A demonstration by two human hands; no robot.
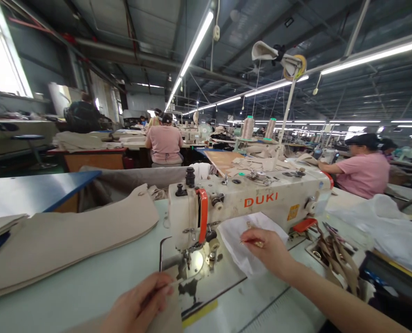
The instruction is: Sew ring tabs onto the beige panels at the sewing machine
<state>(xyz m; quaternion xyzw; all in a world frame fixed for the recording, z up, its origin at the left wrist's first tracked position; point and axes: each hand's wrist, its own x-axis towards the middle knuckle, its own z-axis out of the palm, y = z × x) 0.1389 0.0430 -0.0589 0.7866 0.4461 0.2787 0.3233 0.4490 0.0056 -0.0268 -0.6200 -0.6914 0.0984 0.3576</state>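
The person's left hand (141, 300) was at the near edge of the machine bed, its thumb and fingers pinched together on a thin pale strip (178, 281) that poked out toward the needle. A beige fabric piece (171, 312) lay beside and partly beneath that hand; whether the fingers also gripped it could not be told.

The right hand (266, 249) was closed in a pinch on small gold-coloured metal pieces (259, 244), above a crumpled white sheet (235, 252). The sheet lay under the arm of the DUKI sewing machine (226, 206), to the right of the needle, and another gold-coloured bit (249, 225) showed on it just beyond the fingers.

On the pale green table (98, 289), a stack of curved beige panels (88, 231) lay to the left of the machine. To the right, brown straps (342, 259) spilled over a tray, near a translucent plastic bag (393, 231). Two thread cones (248, 128) stood behind the machine. A co-worker in a pink top (164, 141) sat ahead, facing away, and another in a dark cap (363, 169) worked at the right.
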